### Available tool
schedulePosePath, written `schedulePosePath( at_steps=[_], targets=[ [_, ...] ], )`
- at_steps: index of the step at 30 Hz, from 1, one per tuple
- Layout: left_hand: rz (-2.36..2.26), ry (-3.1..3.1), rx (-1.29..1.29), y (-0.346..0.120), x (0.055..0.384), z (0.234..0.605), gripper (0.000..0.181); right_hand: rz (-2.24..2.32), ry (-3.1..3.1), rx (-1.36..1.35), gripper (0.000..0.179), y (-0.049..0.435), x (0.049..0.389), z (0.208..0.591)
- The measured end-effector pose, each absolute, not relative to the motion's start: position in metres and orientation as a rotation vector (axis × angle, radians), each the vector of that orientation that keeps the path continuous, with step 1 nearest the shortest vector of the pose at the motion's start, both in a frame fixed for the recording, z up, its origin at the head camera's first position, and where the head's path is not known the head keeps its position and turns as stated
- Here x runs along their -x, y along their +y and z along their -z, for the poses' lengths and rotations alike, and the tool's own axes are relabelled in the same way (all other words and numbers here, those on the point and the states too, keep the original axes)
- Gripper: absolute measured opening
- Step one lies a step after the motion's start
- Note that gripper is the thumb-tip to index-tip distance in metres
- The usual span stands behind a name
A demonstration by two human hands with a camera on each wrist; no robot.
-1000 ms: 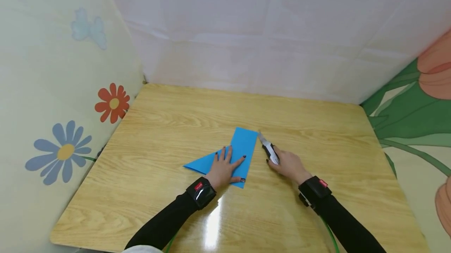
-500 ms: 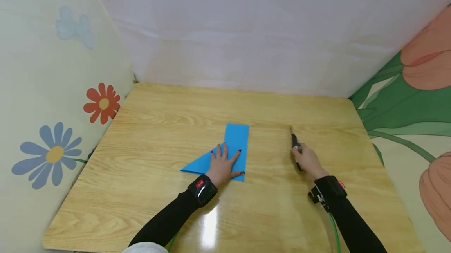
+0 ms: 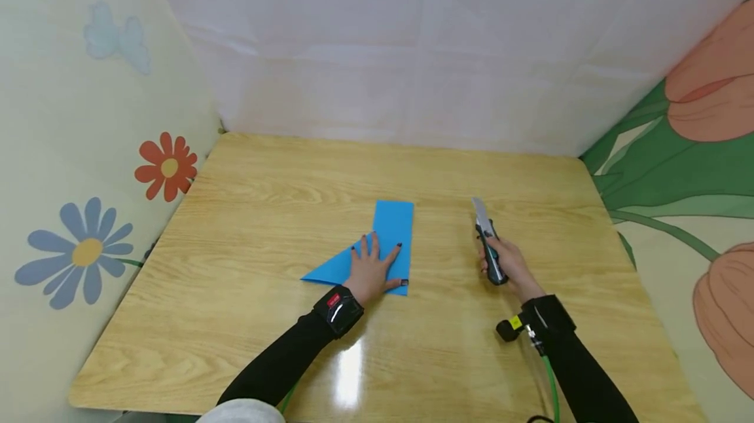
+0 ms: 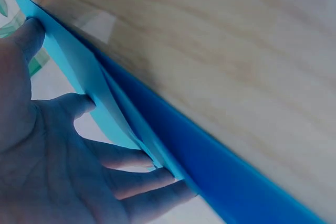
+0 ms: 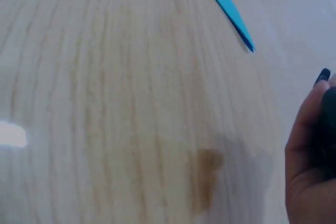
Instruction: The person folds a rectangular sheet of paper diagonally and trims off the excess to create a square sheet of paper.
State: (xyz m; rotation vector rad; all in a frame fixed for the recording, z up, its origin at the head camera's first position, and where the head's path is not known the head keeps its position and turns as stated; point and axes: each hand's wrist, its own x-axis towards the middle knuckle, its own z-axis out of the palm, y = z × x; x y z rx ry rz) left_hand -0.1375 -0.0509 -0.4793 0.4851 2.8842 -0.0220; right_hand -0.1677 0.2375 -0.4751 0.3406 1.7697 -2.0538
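Folded blue paper (image 3: 393, 220) lies on the table, with a pointed flap reaching to the left and an upright strip at its right. My left hand (image 3: 370, 274) rests on it with fingers spread. From the left wrist view, those straight fingers press on the folded layers of the paper (image 4: 79, 69). To the right, my right hand (image 3: 508, 262) grips a utility knife (image 3: 491, 249), its blade out and pointing away from me. In the right wrist view only part of the right hand (image 5: 310, 156) shows, curled round the dark handle.
The wooden table (image 3: 283, 207) meets a white cloth wall (image 3: 353, 69) at the back. Flower-printed panels stand on the left and right. A green cable (image 3: 552, 384) hangs from the right wrist strap.
The right hand has carried the utility knife rightward, away from the paper's top right corner, and turned it so its flat side shows. The left hand has stayed on the paper.
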Motion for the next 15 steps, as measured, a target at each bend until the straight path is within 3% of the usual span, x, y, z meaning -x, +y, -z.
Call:
schedulePosePath(
  at_steps=[4,11,15],
  targets=[
    [0.024,2.871,-0.482,-0.05,0.1377,0.4787,0.073,2.131,1.67,-0.304,0.028,0.2358,0.1646,0.4754],
    [0.032,2.881,-0.493,-0.0507,0.1394,0.4816,0.073,2.115,1.584,-0.16,0.057,0.2406,0.1645,0.4768],
    [-0.004,2.883,-0.49,-0.0506,0.1394,0.4816,0.073,1.975,1.689,-0.053,0.061,0.2458,0.1633,0.477]
  ],
)
